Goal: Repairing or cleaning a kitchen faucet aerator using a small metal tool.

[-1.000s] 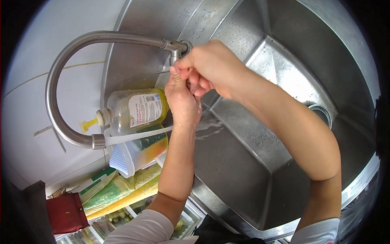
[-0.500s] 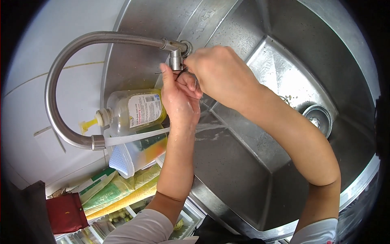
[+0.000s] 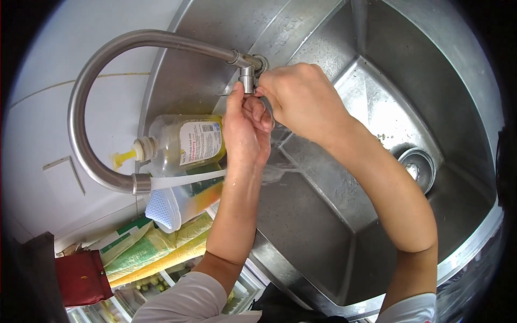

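Note:
At the base of a tall curved steel faucet [image 3: 81, 81] is a short metal valve [image 3: 247, 81] with a thin lever pointing left. My left hand [image 3: 245, 126] is against its lower end, thumb up along the left side and fingers curled below. Beside it my right hand [image 3: 307, 99] is closed in a pinch; its fingertips touch the valve's right side, and the back of the hand hides what they hold, if anything. Water [image 3: 186, 179] streams from the spout, passes behind my left forearm and falls into the steel sink [image 3: 301, 226].
A clear pump bottle [image 3: 167, 142] with yellow liquid stands left of my left hand, above a plastic container [image 3: 180, 207] with an orange-green side. A round metal strainer [image 3: 420, 167] sits in the sink. Lower left are yellow-green packages [image 3: 161, 245] and a red box-like thing [image 3: 81, 280].
The view has shifted, so the faucet and bottle appear a little to the right. Both hands stay at the valve, with the right fingertips now closer against its side. Water keeps running.

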`<action>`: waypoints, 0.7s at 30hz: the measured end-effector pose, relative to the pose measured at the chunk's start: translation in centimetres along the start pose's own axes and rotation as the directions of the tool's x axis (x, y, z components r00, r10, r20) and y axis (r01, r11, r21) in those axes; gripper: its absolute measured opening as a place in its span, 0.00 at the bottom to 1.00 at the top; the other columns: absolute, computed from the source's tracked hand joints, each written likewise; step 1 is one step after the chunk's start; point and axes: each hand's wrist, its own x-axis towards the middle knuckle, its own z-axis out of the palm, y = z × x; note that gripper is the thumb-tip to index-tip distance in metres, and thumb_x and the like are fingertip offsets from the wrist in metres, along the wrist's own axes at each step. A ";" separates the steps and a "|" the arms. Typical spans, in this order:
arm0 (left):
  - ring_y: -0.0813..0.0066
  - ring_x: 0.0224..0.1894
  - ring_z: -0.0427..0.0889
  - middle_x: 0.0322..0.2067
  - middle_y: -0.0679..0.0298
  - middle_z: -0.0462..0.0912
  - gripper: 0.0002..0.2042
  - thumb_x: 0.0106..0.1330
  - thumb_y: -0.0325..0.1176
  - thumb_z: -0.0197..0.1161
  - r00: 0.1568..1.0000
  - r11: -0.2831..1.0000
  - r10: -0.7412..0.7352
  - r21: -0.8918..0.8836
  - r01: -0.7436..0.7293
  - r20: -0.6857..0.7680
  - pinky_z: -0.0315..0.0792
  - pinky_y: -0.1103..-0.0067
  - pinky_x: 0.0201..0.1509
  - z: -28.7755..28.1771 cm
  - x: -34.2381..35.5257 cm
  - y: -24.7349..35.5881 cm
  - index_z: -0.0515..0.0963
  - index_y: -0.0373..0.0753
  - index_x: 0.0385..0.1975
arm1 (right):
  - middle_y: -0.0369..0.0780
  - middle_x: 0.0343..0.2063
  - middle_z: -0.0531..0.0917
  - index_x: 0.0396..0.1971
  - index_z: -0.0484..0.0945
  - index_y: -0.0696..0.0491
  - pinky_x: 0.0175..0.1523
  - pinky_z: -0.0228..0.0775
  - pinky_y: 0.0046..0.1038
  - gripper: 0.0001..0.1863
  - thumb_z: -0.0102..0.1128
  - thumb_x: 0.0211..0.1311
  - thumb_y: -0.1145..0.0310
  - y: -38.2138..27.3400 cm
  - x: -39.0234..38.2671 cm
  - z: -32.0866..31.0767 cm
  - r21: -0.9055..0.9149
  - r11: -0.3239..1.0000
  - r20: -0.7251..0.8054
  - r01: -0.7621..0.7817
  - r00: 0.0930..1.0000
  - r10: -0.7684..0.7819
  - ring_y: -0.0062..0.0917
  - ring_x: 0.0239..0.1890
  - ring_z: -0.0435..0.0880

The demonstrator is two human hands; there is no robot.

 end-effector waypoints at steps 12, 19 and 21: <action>0.86 0.15 0.58 0.16 0.76 0.61 0.16 0.81 0.48 0.50 0.973 0.974 -0.225 -0.046 0.223 -0.044 0.54 0.86 0.18 -0.6 -1.1 1.4 0.74 0.44 0.35 | 0.41 0.19 0.83 0.29 0.85 0.60 0.23 0.74 0.29 0.11 0.62 0.68 0.70 -2.2 1.7 -2.3 0.406 0.563 0.510 -0.720 0.690 0.513 0.24 0.18 0.82; 0.80 0.33 0.73 0.30 0.71 0.74 0.27 0.80 0.57 0.44 0.960 0.950 -0.118 -0.252 0.183 0.254 0.65 0.81 0.34 -1.6 -6.7 -2.6 0.72 0.37 0.58 | 0.40 0.23 0.86 0.30 0.83 0.63 0.27 0.78 0.27 0.09 0.64 0.68 0.71 -5.1 -5.3 -3.3 0.321 0.763 0.297 -0.561 0.825 0.481 0.24 0.20 0.85; 0.79 0.34 0.73 0.31 0.70 0.74 0.28 0.80 0.57 0.44 0.945 0.927 -0.116 -0.307 0.213 0.305 0.66 0.79 0.35 -1.4 -7.5 -3.2 0.72 0.37 0.59 | 0.41 0.25 0.88 0.30 0.82 0.63 0.28 0.79 0.28 0.09 0.64 0.67 0.72 -6.2 -8.1 -3.6 0.216 0.872 0.135 -0.440 0.898 0.420 0.26 0.22 0.87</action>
